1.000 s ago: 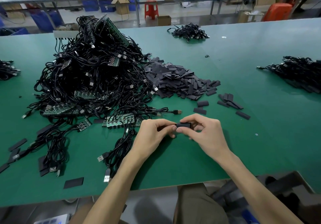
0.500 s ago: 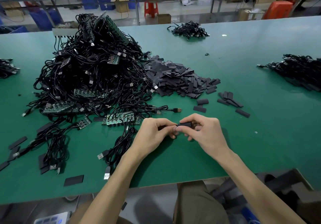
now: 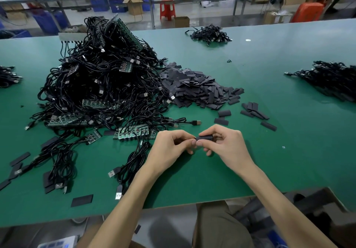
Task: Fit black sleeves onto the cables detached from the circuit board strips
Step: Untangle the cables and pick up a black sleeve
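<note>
Sleeve point(image 3: 204, 137) lies horizontal, long axis left-right, pinched in right hand point(image 3: 224, 143) just above the table point(image 3: 289, 151). Left hand point(image 3: 171, 145), fingers closed on cable end (hidden), meets sleeve's left mouth; push should run along that axis. Sleeve pile point(image 3: 198, 90) lies beyond, w/ cable heap point(image 3: 100, 86).

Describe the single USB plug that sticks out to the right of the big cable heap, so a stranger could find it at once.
Start at the big cable heap on the green table. From its near right edge one cable runs out rightward, toward the loose sleeves. The USB plug ends it, just beyond the hands; unlike the tangled plugs, it lies alone on bare mat.
</note>
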Available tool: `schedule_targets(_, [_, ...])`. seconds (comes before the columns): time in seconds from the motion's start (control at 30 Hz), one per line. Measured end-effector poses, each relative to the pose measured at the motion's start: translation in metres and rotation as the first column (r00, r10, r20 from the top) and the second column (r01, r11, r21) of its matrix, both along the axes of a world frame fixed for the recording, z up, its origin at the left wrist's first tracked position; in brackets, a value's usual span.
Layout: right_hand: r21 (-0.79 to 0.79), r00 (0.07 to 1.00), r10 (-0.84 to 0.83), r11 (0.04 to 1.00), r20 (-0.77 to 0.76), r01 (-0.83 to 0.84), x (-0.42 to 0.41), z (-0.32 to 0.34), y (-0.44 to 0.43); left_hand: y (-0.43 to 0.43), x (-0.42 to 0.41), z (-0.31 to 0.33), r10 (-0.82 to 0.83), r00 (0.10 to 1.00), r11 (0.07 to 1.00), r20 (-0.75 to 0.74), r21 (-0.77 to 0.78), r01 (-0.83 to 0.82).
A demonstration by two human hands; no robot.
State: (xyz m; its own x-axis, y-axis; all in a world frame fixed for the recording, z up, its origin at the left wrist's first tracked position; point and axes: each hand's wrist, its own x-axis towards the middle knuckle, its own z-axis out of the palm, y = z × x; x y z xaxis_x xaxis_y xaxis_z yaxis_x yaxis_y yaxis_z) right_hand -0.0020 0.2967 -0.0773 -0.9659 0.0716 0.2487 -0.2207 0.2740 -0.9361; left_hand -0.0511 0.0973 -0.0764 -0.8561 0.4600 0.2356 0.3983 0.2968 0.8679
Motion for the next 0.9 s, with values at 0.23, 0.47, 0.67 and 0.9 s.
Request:
schedule_targets(0.23, [-0.128, 0.995, 0.066, 0.990, 0.069, -0.056, -0.0047, 0.0013, 0.0068, 0.0019, 0.0039, 0.0018, -0.004, 0.998, 0.999, -0.065, -0.032, 0.002])
schedule_targets(0.47, [-0.184, 0.990, 0.117, 0.978, 0.082, -0.100, -0.0064, -0.0014, 0.0071, 0.0019, 0.0081, 0.0022, -0.005, 0.965, 0.983, -0.261, -0.177, -0.042])
schedule_targets(0.67, [-0.178, 0.983, 0.150, 0.975, 0.102, -0.130, -0.0059, -0.0020, 0.0063, 0.0016, 0.0082, 0.0015, 0.000, 0.966, 0.977, -0.258, -0.204, -0.055])
schedule_targets(0.9, [-0.180, 0.981, 0.159, 0.974, 0.111, -0.137, -0.0051, 0.0007, 0.0062, 0.0025, 0.0096, 0.0046, 0.011, 0.971, 0.974, -0.239, -0.218, -0.065])
